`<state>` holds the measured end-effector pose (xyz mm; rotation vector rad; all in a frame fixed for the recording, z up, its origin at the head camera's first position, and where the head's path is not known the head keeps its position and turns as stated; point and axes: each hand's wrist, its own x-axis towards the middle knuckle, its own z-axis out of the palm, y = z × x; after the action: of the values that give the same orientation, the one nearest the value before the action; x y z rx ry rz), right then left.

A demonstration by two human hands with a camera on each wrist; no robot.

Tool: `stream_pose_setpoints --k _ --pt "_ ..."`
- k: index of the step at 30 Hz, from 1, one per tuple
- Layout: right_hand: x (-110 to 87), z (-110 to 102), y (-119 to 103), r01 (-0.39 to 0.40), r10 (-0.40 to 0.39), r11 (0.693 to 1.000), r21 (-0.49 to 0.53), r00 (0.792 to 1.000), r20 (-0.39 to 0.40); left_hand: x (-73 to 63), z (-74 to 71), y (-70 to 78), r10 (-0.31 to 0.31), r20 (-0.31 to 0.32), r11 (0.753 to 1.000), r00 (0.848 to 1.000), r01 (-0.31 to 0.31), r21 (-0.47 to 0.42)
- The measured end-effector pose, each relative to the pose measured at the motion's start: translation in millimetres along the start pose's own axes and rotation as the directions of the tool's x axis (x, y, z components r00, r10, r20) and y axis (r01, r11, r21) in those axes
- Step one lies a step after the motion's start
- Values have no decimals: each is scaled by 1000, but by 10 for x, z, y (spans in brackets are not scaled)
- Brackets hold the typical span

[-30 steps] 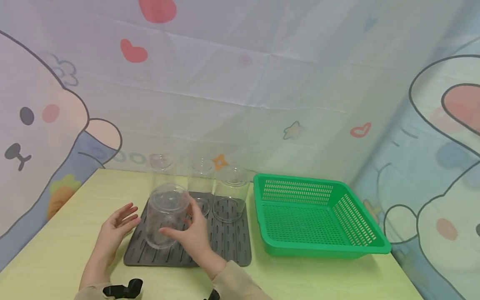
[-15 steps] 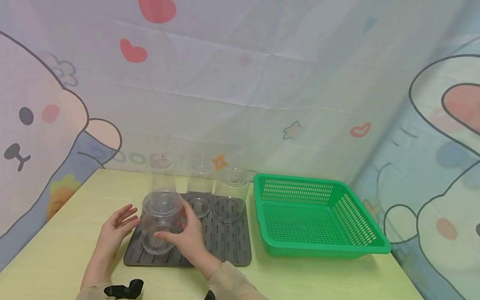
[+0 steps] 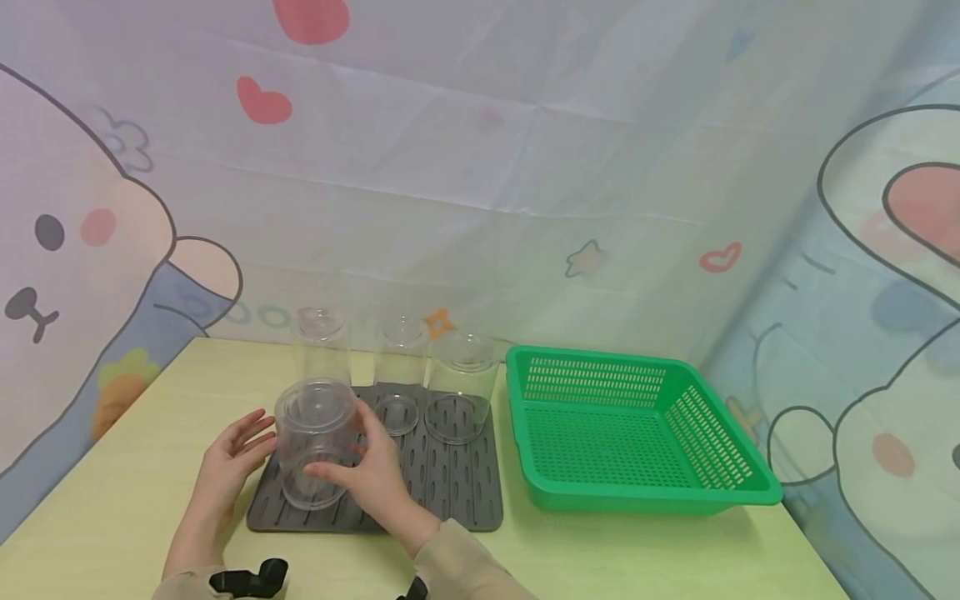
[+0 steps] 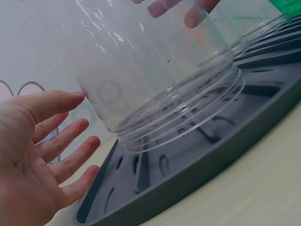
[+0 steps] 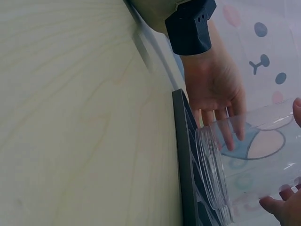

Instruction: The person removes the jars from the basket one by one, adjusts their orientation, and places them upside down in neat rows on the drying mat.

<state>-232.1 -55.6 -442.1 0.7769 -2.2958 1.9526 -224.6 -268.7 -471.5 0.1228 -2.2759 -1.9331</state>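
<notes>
My right hand (image 3: 375, 471) grips a clear plastic jar (image 3: 303, 446) from its right side, thumb in front and fingers behind. The jar is mouth down, its threaded rim (image 4: 183, 113) right at the ribbed grey drying mat (image 3: 461, 500). Beside the jar's left wall is my left hand (image 3: 228, 454), palm toward it and fingers spread; in the left wrist view its thumb tip meets the wall's outline. Behind stand three more clear jars: a left one (image 3: 322, 354), a middle one (image 3: 400, 367) and a wider right one (image 3: 462, 379).
A green perforated plastic basket (image 3: 645, 500) stands right of the mat on the pale wooden table (image 3: 600, 558). A cartoon-printed cloth (image 3: 465, 167) hangs behind the table. Black camera mounts (image 3: 251, 577) sit on the wrists.
My right hand has shifted the jar to the left and slightly nearer the mat's front edge, bringing it close to my left hand. The left hand has barely moved.
</notes>
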Motion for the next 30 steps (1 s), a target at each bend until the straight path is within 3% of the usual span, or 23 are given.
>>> stream_pose_setpoints --k 9,18,30 --pt "4 -8 9 -32 33 999 -35 999 25 25 38 9 -53 -8 998 999 53 19" --pt "-17 -6 48 -62 62 997 -49 998 7 24 43 -7 -47 -20 998 999 47 30" --pt "-69 -128 -5 -24 23 999 -24 998 -60 15 0 32 -49 -4 999 999 50 22"
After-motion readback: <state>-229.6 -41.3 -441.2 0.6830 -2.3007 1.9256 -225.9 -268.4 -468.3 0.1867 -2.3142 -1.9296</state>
